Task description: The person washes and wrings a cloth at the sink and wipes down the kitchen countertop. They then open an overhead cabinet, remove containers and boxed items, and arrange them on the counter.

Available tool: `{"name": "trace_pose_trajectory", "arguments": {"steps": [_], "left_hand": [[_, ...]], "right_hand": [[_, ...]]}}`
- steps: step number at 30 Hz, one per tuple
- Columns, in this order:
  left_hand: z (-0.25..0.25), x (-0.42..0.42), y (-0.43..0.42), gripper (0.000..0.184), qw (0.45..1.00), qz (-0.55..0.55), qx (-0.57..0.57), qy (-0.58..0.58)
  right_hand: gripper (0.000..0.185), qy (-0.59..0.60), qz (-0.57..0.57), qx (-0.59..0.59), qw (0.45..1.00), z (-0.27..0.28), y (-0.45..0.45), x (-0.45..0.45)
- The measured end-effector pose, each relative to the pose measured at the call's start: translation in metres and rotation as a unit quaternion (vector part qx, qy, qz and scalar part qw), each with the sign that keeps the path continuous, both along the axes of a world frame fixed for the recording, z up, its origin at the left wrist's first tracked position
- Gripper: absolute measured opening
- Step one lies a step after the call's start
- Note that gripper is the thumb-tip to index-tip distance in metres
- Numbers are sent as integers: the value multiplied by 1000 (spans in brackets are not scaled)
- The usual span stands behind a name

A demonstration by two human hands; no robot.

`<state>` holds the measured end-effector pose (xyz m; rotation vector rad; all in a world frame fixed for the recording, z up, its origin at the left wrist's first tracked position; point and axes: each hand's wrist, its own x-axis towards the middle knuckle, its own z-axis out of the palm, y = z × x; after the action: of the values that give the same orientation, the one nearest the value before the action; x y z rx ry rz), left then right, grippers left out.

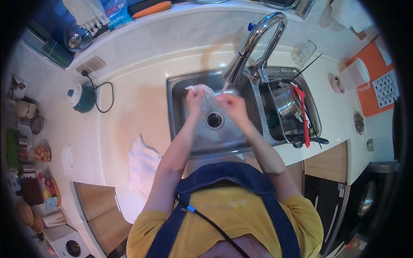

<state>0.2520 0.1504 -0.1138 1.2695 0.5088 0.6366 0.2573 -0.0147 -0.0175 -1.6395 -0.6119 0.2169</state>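
Note:
Over the larger sink basin [193,144], my left hand [195,101] is closed on a white cloth [205,89], whose edge sticks out above the fingers. Close beside it, my right hand [233,107] is smeared by motion under the tap. Its fingers are bent toward the cloth, but I cannot tell whether they grip it. A thin stream of water [224,88] runs from the chrome faucet [232,72] between the two hands. Below them lies the round drain [214,120].
A rack with a metal pot [286,101] and a red-handled utensil [304,116] fills the smaller basin. Another white cloth [144,161] lies at the counter's front edge. A teal lidded pot [81,99] with a cord stands left. An orange board [365,77] leans right.

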Motion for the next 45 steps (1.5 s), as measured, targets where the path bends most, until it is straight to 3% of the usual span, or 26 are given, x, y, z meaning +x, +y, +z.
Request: {"name": "trace_pose_trajectory", "arguments": {"steps": [1,2,3,6,7,8,11,12,13,14,17,19,20,21,22,25,27,28,30,31,32,35,36,37,39,45], "left_hand": [[-4,3,-6,17,1000,-2,1,1],[-8,7,-12,21,953,-73,-283,-84],[-11,10,-17,25,815,-139,-540,-158],[6,16,-23,26,783,-259,-535,-182],[24,15,-26,24,768,-286,-533,-210],[39,14,-28,23,753,-306,-533,-235],[63,11,-31,20,733,-335,-527,-270],[68,9,-32,19,735,-340,-520,-271],[69,9,-32,20,743,-347,-511,-260],[70,8,-31,20,750,-354,-501,-249],[72,2,-20,22,791,-386,-438,-182],[77,-8,-12,23,806,-392,-414,-161],[81,-15,-8,26,892,-381,-211,-121],[86,-22,-2,31,934,-350,2,-72],[81,-25,10,31,936,-346,4,-71],[61,-36,36,39,921,-370,-116,-32],[55,-47,37,30,929,-293,-215,-71],[38,-44,40,31,888,-337,-277,-146],[29,-49,28,33,913,-293,-261,-109],[25,-53,22,36,935,-249,-242,-71],[14,-57,21,47,954,-267,-120,-73],[-9,-58,27,60,933,-315,-170,-33],[-8,-62,25,58,924,-282,-256,-21],[-13,-62,30,58,925,-281,-256,-23],[-24,-62,42,59,938,-323,-124,-15],[42,-39,27,46,892,-381,-242,-22]], "right_hand": [[14,-21,21,-4,1000,10,4,-21],[15,-151,75,-20,985,8,9,-33],[16,-279,125,-37,951,5,10,-40],[14,-202,95,38,974,-20,-2,-50],[13,9,38,49,998,-32,-9,-46],[11,221,-19,58,973,-46,-20,-40],[22,205,-93,29,974,-87,-39,4],[28,296,-107,17,949,-93,-37,13],[35,383,-119,5,916,-100,-36,19],[35,383,-120,6,916,-111,-31,22],[51,503,-7,51,863,-125,-3,17],[56,580,73,250,772,-125,14,9],[46,599,33,281,749,-124,22,7],[46,600,38,280,748,-122,24,6],[39,571,50,283,769,-117,25,5],[24,541,32,280,792,-118,19,14],[17,538,-2,274,797,-118,16,23],[15,478,-30,262,838,-85,14,21],[14,414,-60,245,875,-49,9,25],[17,350,-10,161,923,-43,5,33],[20,282,41,74,956,-35,2,40],[19,282,57,70,955,-8,4,53],[15,283,44,76,955,3,4,56],[15,282,45,75,955,7,3,60],[14,256,25,60,964,11,-3,69],[26,128,-7,-127,984,-17,-27,82]]}}
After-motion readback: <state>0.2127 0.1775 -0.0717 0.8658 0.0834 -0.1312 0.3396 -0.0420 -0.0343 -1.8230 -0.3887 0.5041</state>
